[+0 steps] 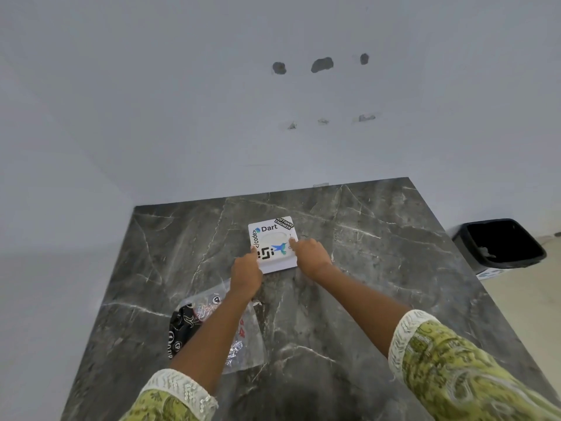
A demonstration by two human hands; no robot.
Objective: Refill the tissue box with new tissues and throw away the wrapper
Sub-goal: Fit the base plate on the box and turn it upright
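Head view: both hands, left hand [246, 270] and right hand [311, 253], gripped the tissue box [272, 242] sides; wrapper [212, 326] lay nearer than it.

Bare marble tabletop [379, 253] around tissue box [273, 238]

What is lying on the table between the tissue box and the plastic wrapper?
In the head view, only bare marble table lies between the tissue box and the wrapper; the left hand reaches across it.

Soft even daylight, faint shadows, mild overall blur, wide-angle bending at edges.
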